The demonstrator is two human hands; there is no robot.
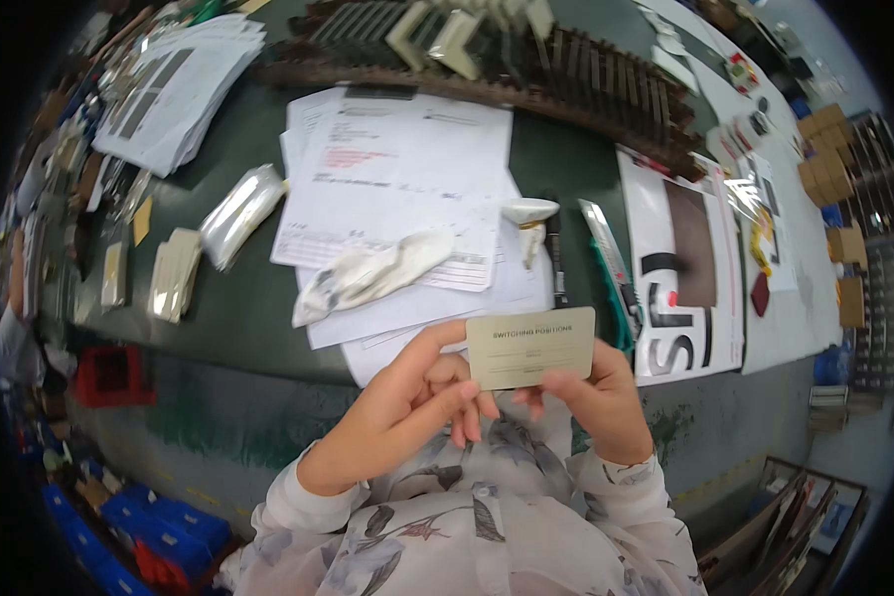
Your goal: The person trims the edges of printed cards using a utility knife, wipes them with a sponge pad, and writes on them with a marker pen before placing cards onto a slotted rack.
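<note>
A thin beige label plate (531, 343) with rounded corners and dark printed lines is held up in front of me, just past the table's near edge. My left hand (397, 407) is closed at its left edge, thumb by the lower corner and index finger reaching up behind. At the lower right, my right hand (606, 407) pinches the plate, thumb on its face and other fingers mostly hidden behind. Beyond the plate, a crumpled white glove (377, 270) lies on printed paper sheets (397, 159).
A black marker (557, 263) and a green-handled cutter (606, 263) lie right of the papers, beside a white printed sheet (670, 343). Stacked beige plates (175, 273) and a plastic-wrapped bundle (240, 214) sit left. A brown slotted rack (606, 84) spans the back.
</note>
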